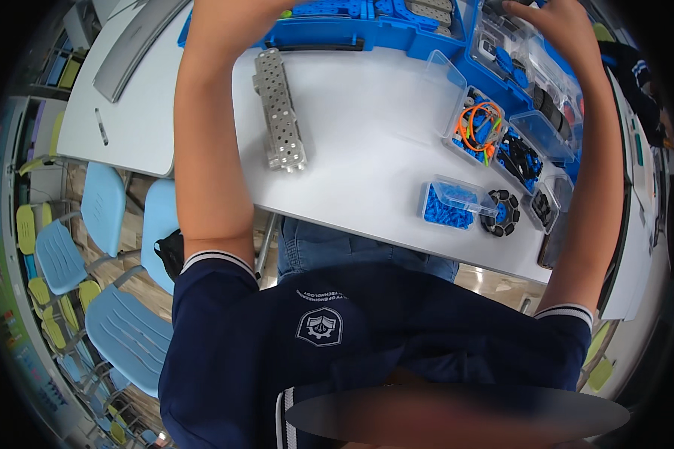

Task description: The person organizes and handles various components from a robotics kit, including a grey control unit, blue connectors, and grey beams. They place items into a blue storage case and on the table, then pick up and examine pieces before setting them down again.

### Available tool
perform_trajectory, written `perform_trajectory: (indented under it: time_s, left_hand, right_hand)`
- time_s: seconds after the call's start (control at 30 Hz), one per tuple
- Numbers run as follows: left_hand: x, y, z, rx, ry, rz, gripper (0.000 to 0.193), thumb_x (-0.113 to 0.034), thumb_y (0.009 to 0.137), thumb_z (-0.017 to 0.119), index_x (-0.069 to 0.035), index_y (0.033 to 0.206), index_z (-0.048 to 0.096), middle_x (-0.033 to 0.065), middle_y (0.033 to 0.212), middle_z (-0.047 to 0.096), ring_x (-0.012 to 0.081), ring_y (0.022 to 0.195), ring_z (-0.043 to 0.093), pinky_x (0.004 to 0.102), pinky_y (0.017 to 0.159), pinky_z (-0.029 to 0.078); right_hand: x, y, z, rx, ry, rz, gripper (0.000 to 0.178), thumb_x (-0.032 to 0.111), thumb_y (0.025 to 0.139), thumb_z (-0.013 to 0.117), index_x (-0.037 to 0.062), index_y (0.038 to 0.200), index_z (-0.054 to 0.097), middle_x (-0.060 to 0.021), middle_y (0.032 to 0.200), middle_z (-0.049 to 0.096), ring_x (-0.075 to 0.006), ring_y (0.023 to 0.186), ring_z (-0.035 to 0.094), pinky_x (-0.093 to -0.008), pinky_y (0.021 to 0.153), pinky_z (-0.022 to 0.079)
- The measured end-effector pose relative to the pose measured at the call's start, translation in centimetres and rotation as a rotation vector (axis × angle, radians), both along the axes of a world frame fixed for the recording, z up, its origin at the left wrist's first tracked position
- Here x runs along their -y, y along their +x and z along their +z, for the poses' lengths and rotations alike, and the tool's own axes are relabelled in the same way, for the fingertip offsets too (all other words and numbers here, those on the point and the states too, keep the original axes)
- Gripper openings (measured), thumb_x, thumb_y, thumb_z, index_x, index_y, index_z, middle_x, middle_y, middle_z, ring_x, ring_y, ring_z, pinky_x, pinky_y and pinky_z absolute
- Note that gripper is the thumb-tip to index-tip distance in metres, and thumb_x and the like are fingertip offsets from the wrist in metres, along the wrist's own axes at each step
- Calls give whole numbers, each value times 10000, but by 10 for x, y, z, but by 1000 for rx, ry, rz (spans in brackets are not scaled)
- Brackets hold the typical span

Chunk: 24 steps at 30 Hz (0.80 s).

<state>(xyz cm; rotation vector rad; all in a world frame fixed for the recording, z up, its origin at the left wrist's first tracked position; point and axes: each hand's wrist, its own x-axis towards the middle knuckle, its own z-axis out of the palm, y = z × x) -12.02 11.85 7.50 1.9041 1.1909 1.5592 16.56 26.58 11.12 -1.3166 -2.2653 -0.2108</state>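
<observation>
My left hand (240,16) reaches over the near side of a blue case (307,34) at the top edge. Its fingers run out of the picture, and a small green bit shows beside it. My right hand (563,28) is above a second blue case (494,84) at the upper right, one digit pointing left over dark grey parts. The rest of its fingers are cut off, so any grip is hidden. A perforated grey metal beam assembly (281,112) lies on the white table, nearest my left forearm.
Near the right forearm stand clear boxes with an orange cable (478,123), black and blue parts (520,159) and blue pegs (448,209). A black roller wheel (502,213) lies beside them. A pen (101,126) is at the left; blue chairs (123,329) stand below. Another person is at far right.
</observation>
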Motion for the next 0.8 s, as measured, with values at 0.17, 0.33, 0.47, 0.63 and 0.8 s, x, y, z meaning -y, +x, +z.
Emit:
perform_trajectory:
  time_s: [0.17,0.33,0.47,0.63,0.8]
  left_hand:
    - [36,-3,-18,-549,-30,202,548,-164,764,880,-79,1272,694,104,1226,714,248,1110,676,368,1000,518]
    - [53,9,-50,-630,-101,129,557,-44,650,869,-51,1180,698,124,1177,712,315,1111,660,388,979,512]
    - [53,13,-60,-627,-261,22,554,46,641,813,-36,1169,666,144,1191,696,356,1157,631,411,1016,486]
    - [49,19,-64,-667,-383,-60,579,100,657,775,-27,1200,623,168,1213,673,380,1196,618,429,1028,480]
    - [48,29,-68,-717,-374,-19,576,44,732,773,-38,1271,587,207,1244,646,413,1167,612,449,991,486]
  right_hand:
    - [78,-22,-15,-115,-87,434,481,267,779,835,9,1163,701,-142,980,767,-222,708,685,-361,653,549]
    - [147,-30,-46,37,-301,506,511,251,684,837,-22,1074,654,-212,987,715,-385,876,714,-443,780,571]
    - [166,-37,-60,95,-280,594,450,210,697,810,-45,1029,644,-222,980,711,-384,828,714,-453,762,568]
    - [177,-38,-76,141,-275,568,295,126,709,751,-48,936,678,-200,905,721,-350,810,725,-443,718,551]
    - [195,-36,-88,94,-65,547,198,133,735,724,-4,853,641,-139,770,672,-282,755,692,-396,703,520]
